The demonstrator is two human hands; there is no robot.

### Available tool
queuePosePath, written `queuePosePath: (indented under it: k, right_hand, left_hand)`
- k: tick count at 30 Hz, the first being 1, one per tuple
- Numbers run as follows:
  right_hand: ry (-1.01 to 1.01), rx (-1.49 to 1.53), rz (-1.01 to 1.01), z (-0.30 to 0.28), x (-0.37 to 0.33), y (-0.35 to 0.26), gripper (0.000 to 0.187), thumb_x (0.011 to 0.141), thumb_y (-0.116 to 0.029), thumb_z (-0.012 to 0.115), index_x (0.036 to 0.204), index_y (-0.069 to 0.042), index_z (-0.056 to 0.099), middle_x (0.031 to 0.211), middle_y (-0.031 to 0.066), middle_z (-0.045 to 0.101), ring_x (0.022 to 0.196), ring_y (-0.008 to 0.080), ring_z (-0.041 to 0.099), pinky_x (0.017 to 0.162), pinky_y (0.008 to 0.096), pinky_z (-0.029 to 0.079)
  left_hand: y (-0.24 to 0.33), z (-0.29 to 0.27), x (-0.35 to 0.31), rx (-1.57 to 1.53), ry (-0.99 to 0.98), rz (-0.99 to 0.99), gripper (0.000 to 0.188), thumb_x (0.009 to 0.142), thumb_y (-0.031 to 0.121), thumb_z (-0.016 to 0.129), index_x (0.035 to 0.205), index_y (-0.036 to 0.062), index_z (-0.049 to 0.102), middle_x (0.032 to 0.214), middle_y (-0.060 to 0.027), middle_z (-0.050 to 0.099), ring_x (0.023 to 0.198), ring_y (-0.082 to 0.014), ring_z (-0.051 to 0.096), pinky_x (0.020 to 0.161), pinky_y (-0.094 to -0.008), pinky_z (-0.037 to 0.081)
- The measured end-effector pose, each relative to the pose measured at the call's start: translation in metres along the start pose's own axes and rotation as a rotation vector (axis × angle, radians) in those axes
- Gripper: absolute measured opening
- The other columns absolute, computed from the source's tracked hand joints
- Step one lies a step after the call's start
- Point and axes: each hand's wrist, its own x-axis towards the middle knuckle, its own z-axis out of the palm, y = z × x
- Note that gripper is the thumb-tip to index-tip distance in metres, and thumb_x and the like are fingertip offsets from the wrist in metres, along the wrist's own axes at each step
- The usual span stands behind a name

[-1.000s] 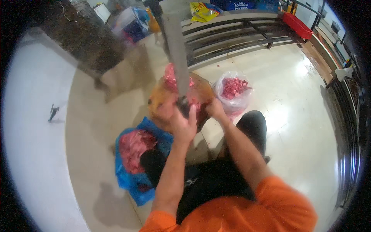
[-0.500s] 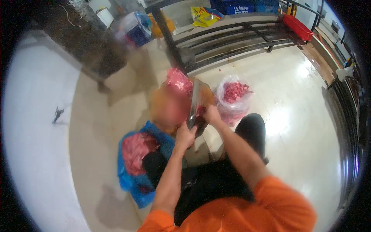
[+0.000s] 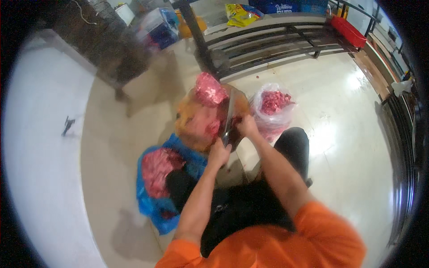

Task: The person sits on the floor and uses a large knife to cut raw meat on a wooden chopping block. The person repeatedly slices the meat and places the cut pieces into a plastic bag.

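A round wooden chopping block [image 3: 243, 99] stands on the floor ahead of me with raw meat on it. My left hand [image 3: 220, 152] is wrapped round the handle of a large knife [image 3: 230, 109], whose blade points away from me across the block, its thin edge upright. Just right of the blade, my right hand [image 3: 247, 127] closes on a dark red piece of meat [image 3: 236, 121]. A larger pink chunk of meat [image 3: 211, 90] rests at the block's far edge. More pale pink meat [image 3: 203, 123] lies left of the blade, slightly blurred.
Right of the block stands a clear plastic bag [image 3: 283, 119] filled with small cut meat [image 3: 274, 102]. A blue plastic bag [image 3: 146, 206] with a big slab of meat [image 3: 157, 172] lies by my left leg. A black metal rack [image 3: 268, 42] runs behind the block.
The knife blade has turned from showing its broad side to showing mostly its edge. Both hands keep their grips and stay close to the same places on the block.
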Motion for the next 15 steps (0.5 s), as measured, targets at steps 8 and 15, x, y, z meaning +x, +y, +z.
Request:
queuePosePath:
  k: [8,15]
  right_hand:
    - [0.022,-0.183,-0.123,0.005,0.022,0.004,0.038,0.083,-0.030,0.060,0.113,-0.008,0.063,0.116,0.0266,0.059,0.103,0.0421,0.060,0.090,0.0470,0.049]
    - [-0.486,-0.456,-0.100,-0.008,0.040,-0.037,0.056,0.068,-0.043,0.075,0.114,-0.014,0.065,0.108,0.0183,0.065,0.099,0.0354,0.064,0.086,0.0456,0.052]
  left_hand:
    - [0.047,-0.084,-0.048,-0.519,0.109,-0.173,0.034,0.088,0.016,0.062,0.114,-0.0030,0.050,0.072,-0.0101,0.060,0.047,-0.0171,0.057,0.045,-0.0334,0.046]
    - [0.004,-0.088,-0.080,-0.726,0.136,-0.244,0.018,0.089,0.013,0.061,0.097,0.0042,0.047,0.062,-0.0035,0.049,0.044,-0.0145,0.052,0.041,-0.0309,0.044]
